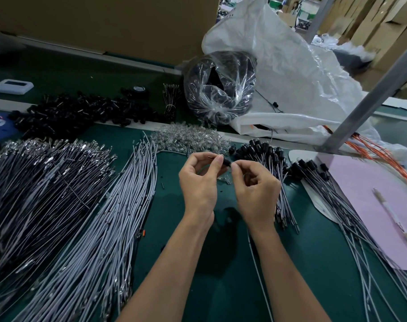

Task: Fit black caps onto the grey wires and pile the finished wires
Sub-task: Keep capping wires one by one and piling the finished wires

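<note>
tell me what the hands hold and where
A small black plastic cap, pinched at opposite ends by the left hand and the right hand.

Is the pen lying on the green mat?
No, the pen lies wholly on the pink sheet at the right.

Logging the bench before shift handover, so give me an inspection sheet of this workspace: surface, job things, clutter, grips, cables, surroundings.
Surface: green mat, largely covered with stock.
Job's things: black cap between the fingertips; uncapped grey wires fanned at left; capped wires piled at right; loose black caps heaped at far left.
Clutter: clear parts in a heap; pink sheet with a pen on it; white device.
Grips: left hand and right hand both pinch the black cap, one at each end.
Cables: orange wires emerging by the white sack.
Surroundings: bagged black parts, metal post, cardboard boxes.
</note>
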`<state>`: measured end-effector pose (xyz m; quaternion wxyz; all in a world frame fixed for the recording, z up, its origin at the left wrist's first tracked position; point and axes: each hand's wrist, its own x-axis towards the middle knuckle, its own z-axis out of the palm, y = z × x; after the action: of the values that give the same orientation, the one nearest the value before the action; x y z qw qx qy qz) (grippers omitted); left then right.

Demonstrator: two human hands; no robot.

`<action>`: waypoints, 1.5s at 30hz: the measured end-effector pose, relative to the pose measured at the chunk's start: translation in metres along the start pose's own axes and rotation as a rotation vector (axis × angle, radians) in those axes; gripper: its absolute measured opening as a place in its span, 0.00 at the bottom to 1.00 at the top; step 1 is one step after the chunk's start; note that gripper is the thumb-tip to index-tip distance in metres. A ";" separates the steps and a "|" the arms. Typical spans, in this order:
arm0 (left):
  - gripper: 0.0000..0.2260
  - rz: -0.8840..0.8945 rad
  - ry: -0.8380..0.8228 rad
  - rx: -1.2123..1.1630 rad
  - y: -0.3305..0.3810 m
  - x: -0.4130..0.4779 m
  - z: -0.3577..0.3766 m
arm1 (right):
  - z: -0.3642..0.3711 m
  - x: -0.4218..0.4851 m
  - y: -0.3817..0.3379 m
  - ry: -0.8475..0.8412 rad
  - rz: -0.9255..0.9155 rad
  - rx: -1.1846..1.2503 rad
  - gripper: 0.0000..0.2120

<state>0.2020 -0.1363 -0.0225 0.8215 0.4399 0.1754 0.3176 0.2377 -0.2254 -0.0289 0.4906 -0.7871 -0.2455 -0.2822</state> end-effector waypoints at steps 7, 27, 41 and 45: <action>0.06 -0.046 -0.043 -0.061 0.001 -0.001 0.001 | 0.002 0.000 0.000 -0.002 0.021 -0.024 0.03; 0.09 0.002 -0.037 0.035 0.000 -0.003 0.005 | 0.000 -0.001 0.000 0.053 0.049 0.034 0.03; 0.08 -0.035 0.012 0.006 0.001 0.003 -0.001 | -0.001 0.001 -0.004 -0.030 0.084 0.006 0.06; 0.09 -0.019 -0.006 0.044 0.001 0.001 0.000 | -0.002 0.001 -0.004 -0.025 0.065 -0.019 0.05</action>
<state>0.2020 -0.1351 -0.0219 0.8151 0.4571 0.1843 0.3045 0.2356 -0.2253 -0.0253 0.4889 -0.8027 -0.2231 -0.2586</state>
